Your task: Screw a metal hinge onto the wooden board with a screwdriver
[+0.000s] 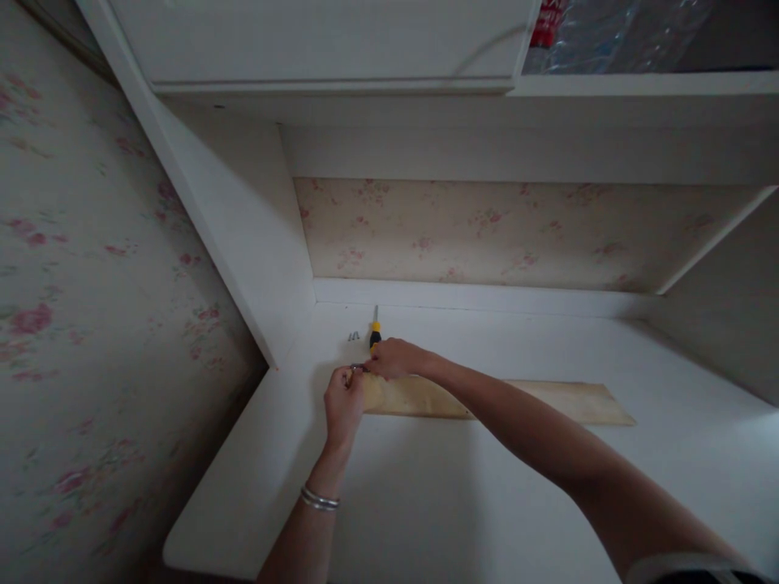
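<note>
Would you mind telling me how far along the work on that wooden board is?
Early. Done: wooden board laid flat on the white desk. In hand: both the left hand and right hand pinch something small at its left end. Left: screwdriver and loose screws lie unused behind.

Wooden board [548,401]: pale, thin, long and narrow, lying flat on the white desk [487,503], its length running left to right. Its left end sits under both hands, where a small metal piece [356,367], too small to identify, is held at the board's corner. The middle stretch is hidden behind the right forearm. The right end lies bare.
</note>
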### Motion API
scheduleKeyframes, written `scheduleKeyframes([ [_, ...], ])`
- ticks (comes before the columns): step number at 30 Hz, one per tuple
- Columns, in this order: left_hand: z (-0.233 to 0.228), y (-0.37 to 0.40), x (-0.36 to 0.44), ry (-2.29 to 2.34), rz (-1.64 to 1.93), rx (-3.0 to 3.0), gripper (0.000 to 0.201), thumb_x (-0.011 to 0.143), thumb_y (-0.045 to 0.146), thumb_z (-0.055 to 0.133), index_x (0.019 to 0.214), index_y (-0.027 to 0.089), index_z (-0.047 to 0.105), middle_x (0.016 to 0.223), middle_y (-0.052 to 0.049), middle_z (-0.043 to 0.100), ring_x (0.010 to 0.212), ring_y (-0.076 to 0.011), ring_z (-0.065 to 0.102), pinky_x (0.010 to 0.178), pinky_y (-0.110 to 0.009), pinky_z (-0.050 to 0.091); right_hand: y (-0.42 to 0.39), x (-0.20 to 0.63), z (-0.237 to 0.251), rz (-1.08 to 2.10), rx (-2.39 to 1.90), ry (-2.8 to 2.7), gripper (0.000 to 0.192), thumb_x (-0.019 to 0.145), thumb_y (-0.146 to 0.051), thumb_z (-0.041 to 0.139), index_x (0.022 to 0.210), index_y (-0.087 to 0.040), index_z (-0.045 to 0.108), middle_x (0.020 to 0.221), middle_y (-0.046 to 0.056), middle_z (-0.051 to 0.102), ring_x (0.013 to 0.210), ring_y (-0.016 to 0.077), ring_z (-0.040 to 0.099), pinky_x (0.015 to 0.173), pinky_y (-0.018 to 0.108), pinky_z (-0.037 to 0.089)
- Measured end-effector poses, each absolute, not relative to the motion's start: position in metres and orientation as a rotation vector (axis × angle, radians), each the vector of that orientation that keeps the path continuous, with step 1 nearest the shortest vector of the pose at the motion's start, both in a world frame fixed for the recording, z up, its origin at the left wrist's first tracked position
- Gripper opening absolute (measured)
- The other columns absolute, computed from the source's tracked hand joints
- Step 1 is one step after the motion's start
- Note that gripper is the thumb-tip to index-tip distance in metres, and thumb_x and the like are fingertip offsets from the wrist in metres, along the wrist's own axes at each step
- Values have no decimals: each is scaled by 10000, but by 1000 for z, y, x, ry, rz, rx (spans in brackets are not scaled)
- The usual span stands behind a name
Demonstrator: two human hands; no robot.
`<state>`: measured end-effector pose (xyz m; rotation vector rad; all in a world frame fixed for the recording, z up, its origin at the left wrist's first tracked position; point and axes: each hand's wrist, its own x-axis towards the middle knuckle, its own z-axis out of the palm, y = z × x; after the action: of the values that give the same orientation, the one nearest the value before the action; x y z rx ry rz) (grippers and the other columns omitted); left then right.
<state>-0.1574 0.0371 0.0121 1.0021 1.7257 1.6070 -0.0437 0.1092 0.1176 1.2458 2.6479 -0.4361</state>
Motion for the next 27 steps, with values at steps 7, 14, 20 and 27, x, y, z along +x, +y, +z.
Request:
scheduleKeyframes([
  [7, 14, 39, -160, 1689, 1586, 990, 251, 714, 385, 606, 825, 164, 645, 766, -48, 656, 695, -182, 595, 607, -256, 422, 100, -44, 121, -170, 1267, 2724, 390, 818, -422, 449, 941, -158, 709, 933, 181, 690, 858, 299, 652, 665, 363, 483],
  [14, 10, 41, -160, 1636, 1527, 972, 263, 715, 388, 590, 811, 150, 647, 782, -50, 658, 710, -180, 589, 601, -252, 415, 98, -43, 118, -14, 1152, 2837, 275, 810, -297, 491, 908, -163, 711, 896, 165, 687, 862, 279, 642, 696, 358, 478],
  [20, 10, 41, -161, 1632, 1502, 926, 250, 677, 378, 617, 753, 143, 654, 734, -38, 650, 704, -173, 573, 615, -256, 404, 103, -38, 122, 5, 937, 2933, 228, 774, -173, 493, 846, -207, 707, 923, 95, 694, 907, 245, 630, 720, 313, 443],
  [27, -1, 44, -165, 1605, 1474, 857, 287, 662, 415, 632, 750, 142, 643, 726, -38, 650, 684, -170, 576, 596, -256, 398, 115, -33, 114, -166, 1033, 2980, 226, 792, -204, 480, 910, -215, 673, 957, 64, 699, 901, 204, 628, 715, 257, 410],
])
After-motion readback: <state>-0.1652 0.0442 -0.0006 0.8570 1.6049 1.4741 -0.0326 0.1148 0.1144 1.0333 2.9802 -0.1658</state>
